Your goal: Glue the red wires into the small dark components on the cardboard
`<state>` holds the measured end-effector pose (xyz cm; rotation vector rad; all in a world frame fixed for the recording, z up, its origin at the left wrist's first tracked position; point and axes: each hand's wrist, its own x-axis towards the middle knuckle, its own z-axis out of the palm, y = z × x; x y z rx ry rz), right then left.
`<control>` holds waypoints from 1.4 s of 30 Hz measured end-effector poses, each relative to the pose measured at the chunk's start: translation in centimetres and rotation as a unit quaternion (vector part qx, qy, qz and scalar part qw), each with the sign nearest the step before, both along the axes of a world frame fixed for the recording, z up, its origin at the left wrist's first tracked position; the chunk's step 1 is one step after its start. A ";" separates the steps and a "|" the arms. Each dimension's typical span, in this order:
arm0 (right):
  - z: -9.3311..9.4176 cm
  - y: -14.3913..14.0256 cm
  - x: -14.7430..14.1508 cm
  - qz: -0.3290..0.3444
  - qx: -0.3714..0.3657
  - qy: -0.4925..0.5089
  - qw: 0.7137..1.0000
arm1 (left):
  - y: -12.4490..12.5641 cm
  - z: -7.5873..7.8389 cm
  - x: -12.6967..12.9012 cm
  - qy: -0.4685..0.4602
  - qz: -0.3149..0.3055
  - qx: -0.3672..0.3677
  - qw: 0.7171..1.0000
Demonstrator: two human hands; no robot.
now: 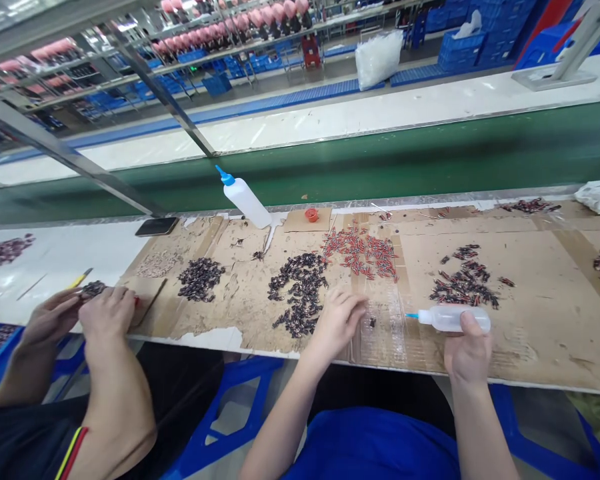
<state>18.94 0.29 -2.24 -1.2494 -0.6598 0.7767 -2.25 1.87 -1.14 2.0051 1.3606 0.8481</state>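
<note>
The right hand (467,357) grips a squeeze bottle (453,318) lying level (nozzle pointing left) toward the left hand (337,320), which pinches a small part (371,323).

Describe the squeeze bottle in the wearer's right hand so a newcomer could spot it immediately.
On the cardboard-covered workbench, near its front edge, the right hand grips a small translucent bottle lying sideways, blue nozzle pointing left. Unlike the larger white bottle standing tilted by the green conveyor, this one is held.

We see a long workbench covered in worn cardboard (530,267), a green conveyor belt (430,160) behind it, metal frame posts (160,93), stacked blue crates (485,33), and shelving under bright factory light.
</note>
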 end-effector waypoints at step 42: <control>-0.6 -0.2 -1.5 -0.032 -0.061 -0.073 0.995 | -0.4 -0.5 0.7 0.077 -0.053 0.001 0.996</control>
